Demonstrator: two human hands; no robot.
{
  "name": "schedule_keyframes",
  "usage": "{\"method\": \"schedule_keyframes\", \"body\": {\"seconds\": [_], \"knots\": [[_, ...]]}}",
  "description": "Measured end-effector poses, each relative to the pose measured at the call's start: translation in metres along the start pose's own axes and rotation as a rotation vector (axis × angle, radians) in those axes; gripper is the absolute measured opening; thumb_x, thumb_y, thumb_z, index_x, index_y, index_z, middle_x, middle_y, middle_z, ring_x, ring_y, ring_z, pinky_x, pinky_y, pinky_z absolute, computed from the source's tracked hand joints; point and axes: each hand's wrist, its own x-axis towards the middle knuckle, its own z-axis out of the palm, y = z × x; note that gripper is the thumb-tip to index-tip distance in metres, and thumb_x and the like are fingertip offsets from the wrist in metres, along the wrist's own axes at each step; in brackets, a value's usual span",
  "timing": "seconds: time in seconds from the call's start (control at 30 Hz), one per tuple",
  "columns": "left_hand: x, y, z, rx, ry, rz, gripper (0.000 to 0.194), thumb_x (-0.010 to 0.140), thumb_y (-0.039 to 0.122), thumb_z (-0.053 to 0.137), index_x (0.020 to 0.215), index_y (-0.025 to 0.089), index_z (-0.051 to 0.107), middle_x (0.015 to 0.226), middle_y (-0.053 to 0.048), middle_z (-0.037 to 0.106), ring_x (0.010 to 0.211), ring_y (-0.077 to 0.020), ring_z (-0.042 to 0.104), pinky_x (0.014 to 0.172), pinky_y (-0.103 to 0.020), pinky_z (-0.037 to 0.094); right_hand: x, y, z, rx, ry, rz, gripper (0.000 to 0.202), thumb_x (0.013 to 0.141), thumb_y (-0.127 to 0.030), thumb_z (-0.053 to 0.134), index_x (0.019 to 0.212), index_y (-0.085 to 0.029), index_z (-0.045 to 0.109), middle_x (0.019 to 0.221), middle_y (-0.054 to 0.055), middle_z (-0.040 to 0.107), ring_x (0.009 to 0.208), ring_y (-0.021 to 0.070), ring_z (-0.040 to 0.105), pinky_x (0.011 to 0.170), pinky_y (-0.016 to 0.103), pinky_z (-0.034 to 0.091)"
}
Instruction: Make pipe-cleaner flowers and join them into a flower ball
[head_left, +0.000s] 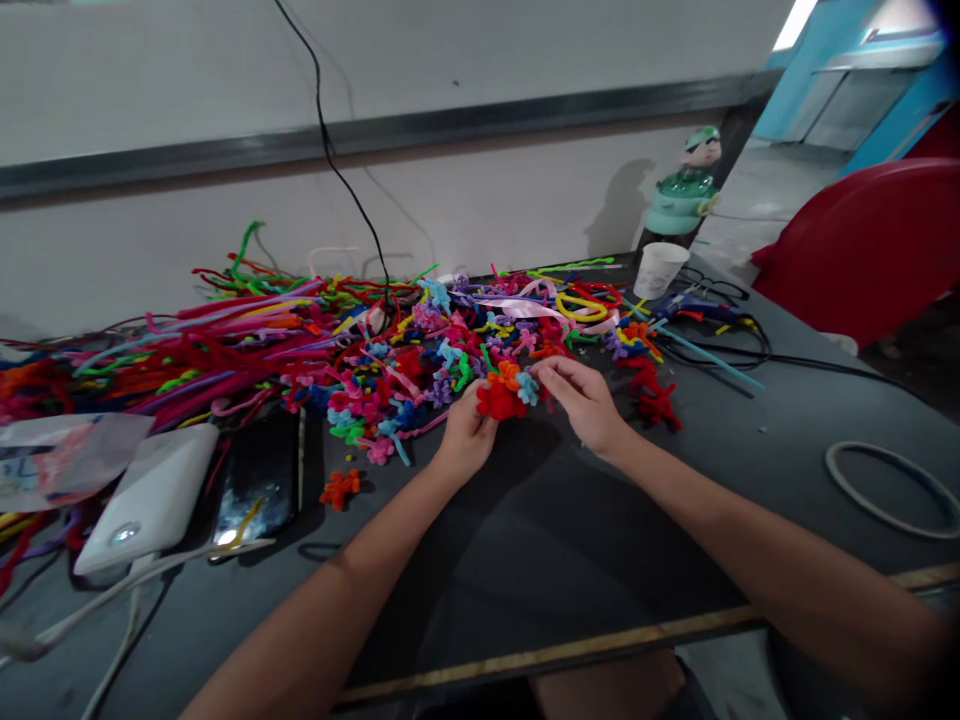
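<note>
My left hand is closed around the base of a small bunch of pipe-cleaner flowers, red and orange, above the dark table. At the bunch's right side, my right hand pinches near a light blue flower, its thumb and forefinger together. Whether the fingertips grip the flower or its stem is too small to tell. Behind both hands spreads a pile of colourful fuzzy flowers. A lone orange flower lies left of my left forearm.
Long pipe cleaners, a white power bank and a black phone lie left. At right are a paper cup, a glue gun, a figurine, a ring and a red chair.
</note>
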Motion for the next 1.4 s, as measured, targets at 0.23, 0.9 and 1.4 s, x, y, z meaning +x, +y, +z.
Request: {"method": "schedule_keyframes", "body": {"seconds": [0.23, 0.9, 1.4], "knots": [[0.003, 0.008, 0.000, -0.165, -0.038, -0.238, 0.026, 0.083, 0.036, 0.049, 0.070, 0.017, 0.062, 0.072, -0.005, 0.063, 0.070, -0.0161, 0.057, 0.070, -0.028, 0.047, 0.001, -0.005, 0.001, 0.335, -0.204, 0.263, 0.031, 0.077, -0.048, 0.060, 0.079, -0.017, 0.059, 0.060, -0.001, 0.056, 0.049, 0.0081, 0.049, 0.038, 0.018, 0.033], [0.000, 0.012, 0.016, -0.467, 0.242, -0.529, 0.015, 0.068, 0.025, 0.059, 0.058, 0.016, 0.053, 0.057, 0.004, 0.051, 0.057, -0.0086, 0.043, 0.060, -0.021, 0.036, -0.005, 0.000, 0.016, 0.183, -0.015, 0.300, 0.031, 0.060, -0.043, 0.076, 0.072, -0.015, 0.068, 0.047, -0.004, 0.050, 0.040, 0.0051, 0.038, 0.035, 0.019, 0.026], [-0.005, 0.007, 0.021, -0.823, 0.226, -0.600, 0.024, 0.059, 0.037, 0.078, 0.065, 0.017, 0.067, 0.065, 0.001, 0.066, 0.064, -0.0107, 0.056, 0.074, -0.026, 0.045, -0.004, -0.004, 0.017, 0.198, -0.112, 0.373, 0.040, 0.058, -0.051, 0.075, 0.068, -0.016, 0.057, 0.044, -0.007, 0.046, 0.034, 0.0047, 0.037, 0.034, 0.019, 0.027]]}}
